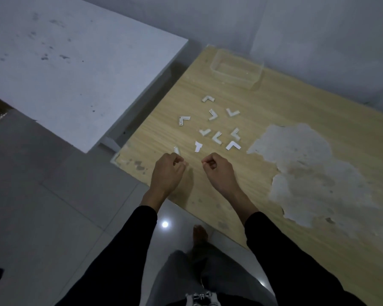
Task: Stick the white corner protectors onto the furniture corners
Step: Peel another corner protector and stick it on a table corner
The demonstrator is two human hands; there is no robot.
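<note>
The left hand pinches one white protector at its fingertips; the fingers are curled in, and the piece sticks up just above them. It is over the near left corner of the wooden table, a little in from the edge. Whether it touches the tabletop I cannot tell.

The right hand is just beside it, apart from it, over the same table. Its fingers are curled into the palm with the thumb tip against the forefinger. Whether anything sits between them is too small to tell.

Just beyond both hands the other protectors lie loose on the wood, white L-shaped pieces turned every way. One lies apart to the left, one at the far end, and the nearest is a small white scrap between the two hands' fingertips and the cluster.

Further back, near the wall, stands a clear box. To the right of the cluster a large pale patch shows where the wood-grain surface has peeled; smaller chips mark the near corner.

A white table, spotted with dark marks, stands to the left, its corner near the wooden one's edge with a narrow gap between. Both arms wear black sleeves. Below them are grey trousers, a bare foot and a pale tiled floor with a bright glint of light.
</note>
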